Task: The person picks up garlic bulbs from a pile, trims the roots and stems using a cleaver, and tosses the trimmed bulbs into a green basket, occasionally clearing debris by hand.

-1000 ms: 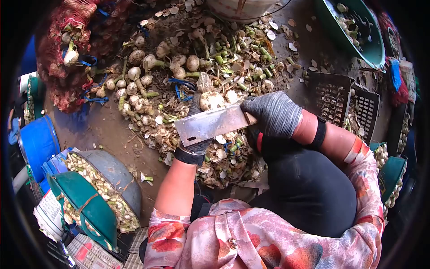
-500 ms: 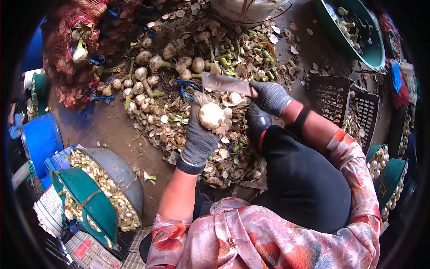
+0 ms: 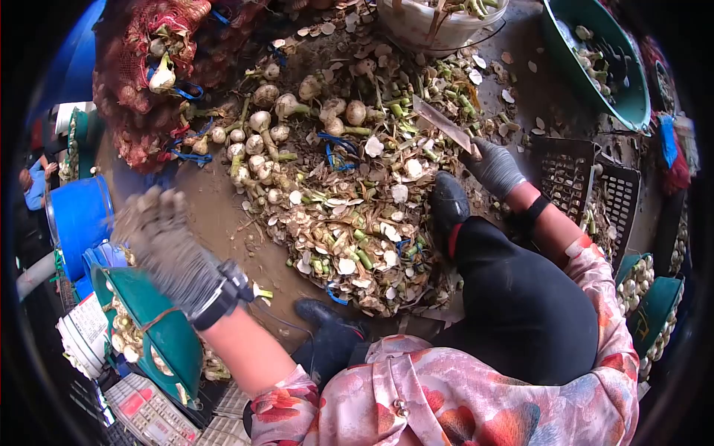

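Observation:
My right hand (image 3: 497, 169), in a grey knit glove, grips a knife (image 3: 446, 126) with a broad, dirty blade that points up and left over the trimmings. My left hand (image 3: 167, 249), gloved and dirt-stained, is blurred over the grey tub at the left, beside a green basin (image 3: 160, 327) holding pale garlic. Its fingers look stretched out, and no bulb shows in it. Between the hands lies a heap of husks and cut stems (image 3: 357, 245). Whole garlic bulbs (image 3: 260, 121) with short green stalks lie at its upper left side.
Red mesh sacks (image 3: 141, 97) of bulbs stand at the upper left, a blue drum (image 3: 78, 215) below them. A white bucket (image 3: 439, 30) and a green tub (image 3: 632, 97) are at the far side. Black crates (image 3: 569, 167) sit right of my knife. My boots (image 3: 450, 201) flank the heap.
My left hand has swung down and left from the heap to the tub; the garlic bulb it held is out of sight. My right hand has drawn the knife away to the right.

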The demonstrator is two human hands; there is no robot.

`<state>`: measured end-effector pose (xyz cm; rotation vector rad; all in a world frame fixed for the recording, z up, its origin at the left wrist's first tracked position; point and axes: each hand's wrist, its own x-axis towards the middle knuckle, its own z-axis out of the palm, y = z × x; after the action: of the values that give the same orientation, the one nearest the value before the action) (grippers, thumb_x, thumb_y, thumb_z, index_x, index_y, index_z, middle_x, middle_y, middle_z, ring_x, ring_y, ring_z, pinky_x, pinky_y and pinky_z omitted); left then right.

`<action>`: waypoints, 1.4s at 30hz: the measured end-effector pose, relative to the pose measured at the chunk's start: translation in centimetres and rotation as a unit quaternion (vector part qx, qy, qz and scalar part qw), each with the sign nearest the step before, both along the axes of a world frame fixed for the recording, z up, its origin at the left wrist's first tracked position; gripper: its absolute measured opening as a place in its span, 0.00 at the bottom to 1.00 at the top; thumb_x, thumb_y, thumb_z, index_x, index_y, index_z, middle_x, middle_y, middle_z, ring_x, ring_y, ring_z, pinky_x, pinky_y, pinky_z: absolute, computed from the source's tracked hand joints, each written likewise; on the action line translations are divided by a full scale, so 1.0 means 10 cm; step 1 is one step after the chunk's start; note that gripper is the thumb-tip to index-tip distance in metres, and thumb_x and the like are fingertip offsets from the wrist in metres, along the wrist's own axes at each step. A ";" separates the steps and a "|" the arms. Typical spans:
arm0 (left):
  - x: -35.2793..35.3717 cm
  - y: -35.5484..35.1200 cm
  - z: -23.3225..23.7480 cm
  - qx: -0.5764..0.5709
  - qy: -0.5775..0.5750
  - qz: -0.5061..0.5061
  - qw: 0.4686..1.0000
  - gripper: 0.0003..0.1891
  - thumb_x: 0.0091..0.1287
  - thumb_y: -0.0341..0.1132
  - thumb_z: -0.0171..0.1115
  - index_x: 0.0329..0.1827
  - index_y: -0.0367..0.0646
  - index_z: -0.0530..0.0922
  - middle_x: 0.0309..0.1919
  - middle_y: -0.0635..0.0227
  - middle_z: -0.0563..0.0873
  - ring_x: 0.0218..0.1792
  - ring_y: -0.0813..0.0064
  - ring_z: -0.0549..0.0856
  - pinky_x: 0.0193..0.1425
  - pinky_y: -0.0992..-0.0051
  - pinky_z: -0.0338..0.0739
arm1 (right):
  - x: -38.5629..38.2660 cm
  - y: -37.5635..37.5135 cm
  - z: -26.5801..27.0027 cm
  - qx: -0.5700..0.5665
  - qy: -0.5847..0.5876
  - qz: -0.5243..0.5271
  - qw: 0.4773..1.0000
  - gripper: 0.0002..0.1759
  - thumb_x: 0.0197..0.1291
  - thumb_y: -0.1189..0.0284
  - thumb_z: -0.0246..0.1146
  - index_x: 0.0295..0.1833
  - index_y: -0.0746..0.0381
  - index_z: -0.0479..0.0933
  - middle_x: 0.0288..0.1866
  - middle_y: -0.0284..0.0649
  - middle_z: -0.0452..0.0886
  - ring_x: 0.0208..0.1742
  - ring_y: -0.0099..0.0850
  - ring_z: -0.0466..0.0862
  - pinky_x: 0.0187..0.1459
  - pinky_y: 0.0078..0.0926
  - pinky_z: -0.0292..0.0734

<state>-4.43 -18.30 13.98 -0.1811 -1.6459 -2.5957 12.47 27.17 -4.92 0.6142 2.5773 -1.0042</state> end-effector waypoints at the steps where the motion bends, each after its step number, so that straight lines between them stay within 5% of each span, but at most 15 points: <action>1: -0.18 0.35 -0.43 -0.114 -0.027 -0.058 0.991 0.22 0.71 0.42 0.53 0.59 0.32 0.73 0.56 0.49 0.80 0.55 0.56 0.81 0.61 0.56 0.76 | -0.01 0.03 -0.09 0.001 0.002 0.014 1.000 0.22 0.60 0.57 0.68 0.55 0.58 0.79 0.40 0.54 0.85 0.44 0.52 0.86 0.46 0.44 0.79; 3: -0.31 1.19 -1.28 -0.458 0.034 -0.138 0.878 0.21 0.66 0.41 0.58 0.56 0.36 0.76 0.56 0.50 0.79 0.57 0.55 0.78 0.63 0.54 0.71 | 0.04 0.02 -0.09 0.026 -0.006 0.020 0.999 0.23 0.59 0.58 0.69 0.56 0.57 0.79 0.42 0.55 0.85 0.46 0.54 0.84 0.47 0.45 0.79; 5: -0.37 1.70 -1.86 -0.717 0.161 -0.177 0.655 0.20 0.60 0.41 0.62 0.53 0.40 0.79 0.55 0.51 0.78 0.59 0.54 0.75 0.65 0.52 0.65 | 0.07 0.01 -0.06 0.008 0.023 0.014 1.000 0.24 0.57 0.59 0.70 0.56 0.58 0.79 0.42 0.55 0.84 0.46 0.54 0.84 0.47 0.45 0.80; 7: -0.40 1.91 -2.16 -0.840 0.177 -0.184 0.480 0.20 0.54 0.41 0.67 0.50 0.44 0.82 0.55 0.51 0.77 0.62 0.53 0.72 0.67 0.50 0.60 | 0.10 0.03 -0.07 0.018 -0.009 0.024 1.000 0.23 0.57 0.60 0.70 0.56 0.58 0.79 0.41 0.55 0.85 0.45 0.54 0.84 0.46 0.45 0.80; 9: -0.40 1.98 -2.33 -0.895 0.157 -0.207 0.362 0.23 0.59 0.46 0.67 0.57 0.52 0.82 0.71 0.55 0.70 0.76 0.57 0.61 0.78 0.43 0.45 | 0.10 0.05 -0.10 0.015 -0.020 0.029 0.999 0.23 0.56 0.61 0.70 0.56 0.57 0.79 0.41 0.54 0.85 0.45 0.54 0.84 0.46 0.45 0.80; 15: -0.42 1.81 -2.23 -0.858 0.138 -0.223 0.442 0.24 0.58 0.44 0.69 0.60 0.53 0.81 0.67 0.57 0.75 0.75 0.57 0.63 0.78 0.43 0.43 | -0.12 -0.11 0.05 -0.005 -0.009 0.085 0.996 0.21 0.59 0.56 0.68 0.52 0.57 0.79 0.39 0.51 0.85 0.42 0.53 0.84 0.44 0.46 0.80; 17: -0.40 1.78 -1.99 -0.762 -0.021 -0.357 0.541 0.17 0.63 0.40 0.66 0.53 0.45 0.80 0.60 0.55 0.79 0.66 0.53 0.73 0.74 0.55 0.62 | -0.23 -0.24 0.19 -0.034 -0.007 0.126 0.991 0.19 0.59 0.56 0.67 0.50 0.56 0.79 0.38 0.50 0.85 0.42 0.53 0.84 0.43 0.46 0.79; 20: 0.06 1.44 -2.59 -0.422 -0.073 -0.354 0.832 0.15 0.70 0.33 0.59 0.56 0.38 0.76 0.55 0.54 0.82 0.58 0.55 0.80 0.68 0.57 0.71 | -0.36 -0.46 0.29 -0.073 0.060 0.178 0.980 0.15 0.57 0.61 0.66 0.47 0.57 0.78 0.36 0.49 0.84 0.41 0.53 0.84 0.42 0.47 0.79; 23: 0.38 1.73 -1.68 -0.359 -0.112 -0.342 0.861 0.12 0.67 0.26 0.60 0.52 0.33 0.76 0.47 0.57 0.83 0.48 0.62 0.83 0.57 0.64 0.78 | -0.36 -0.45 0.08 -0.069 0.025 0.193 0.978 0.16 0.59 0.60 0.66 0.49 0.56 0.79 0.37 0.50 0.85 0.41 0.52 0.85 0.44 0.44 0.80; 25: 0.49 1.59 -1.54 -0.526 0.074 -0.279 0.800 0.11 0.61 0.26 0.66 0.45 0.35 0.78 0.41 0.56 0.82 0.43 0.61 0.83 0.51 0.66 0.78 | -0.35 -0.27 -0.03 -0.074 -0.093 0.099 0.988 0.21 0.61 0.56 0.67 0.55 0.56 0.81 0.42 0.51 0.86 0.44 0.49 0.86 0.49 0.40 0.80; 31: 0.61 1.83 -1.38 -0.600 0.164 -0.283 0.730 0.20 0.54 0.31 0.73 0.47 0.36 0.76 0.41 0.51 0.80 0.46 0.49 0.80 0.54 0.58 0.76 | -0.48 -0.59 0.70 -0.263 0.089 0.070 0.958 0.29 0.58 0.50 0.72 0.54 0.62 0.80 0.40 0.46 0.87 0.41 0.33 0.87 0.50 0.33 0.80; 33: 0.63 1.85 -1.41 -0.540 0.168 -0.235 0.791 0.24 0.55 0.32 0.72 0.52 0.35 0.72 0.41 0.53 0.80 0.43 0.56 0.82 0.48 0.60 0.79 | -0.60 -0.62 0.64 -0.261 0.065 0.075 0.960 0.28 0.58 0.51 0.72 0.53 0.61 0.80 0.40 0.43 0.87 0.40 0.30 0.86 0.48 0.32 0.80; 36: 0.62 1.67 -1.45 -0.048 -0.181 -0.358 0.915 0.29 0.67 0.37 0.64 0.68 0.38 0.64 0.55 0.61 0.76 0.49 0.71 0.81 0.50 0.76 0.80 | -0.68 -0.49 0.63 -0.318 -0.047 -0.025 0.947 0.19 0.63 0.55 0.68 0.47 0.60 0.82 0.27 0.30 0.81 0.22 0.17 0.75 0.25 0.19 0.70; 40: 0.82 1.73 -1.69 -0.177 -0.201 -0.288 0.919 0.26 0.73 0.36 0.59 0.72 0.39 0.64 0.60 0.63 0.77 0.58 0.75 0.78 0.57 0.81 0.78 | -0.58 -0.48 0.48 -0.489 -0.137 -0.131 0.852 0.17 0.62 0.52 0.68 0.43 0.54 0.81 0.16 0.28 0.70 0.12 0.18 0.67 0.14 0.18 0.59; 42: 0.87 1.81 -1.87 0.020 -0.300 -0.268 0.915 0.26 0.72 0.33 0.61 0.71 0.41 0.66 0.61 0.63 0.78 0.60 0.73 0.77 0.64 0.77 0.74 | -0.58 -0.49 0.49 -0.469 -0.173 -0.123 0.858 0.19 0.62 0.52 0.68 0.46 0.55 0.81 0.18 0.33 0.75 0.16 0.25 0.75 0.19 0.26 0.70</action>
<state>4.31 -0.18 -4.75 0.2350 -1.9292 -3.3464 6.65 22.27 0.03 0.7356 1.4384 -1.8274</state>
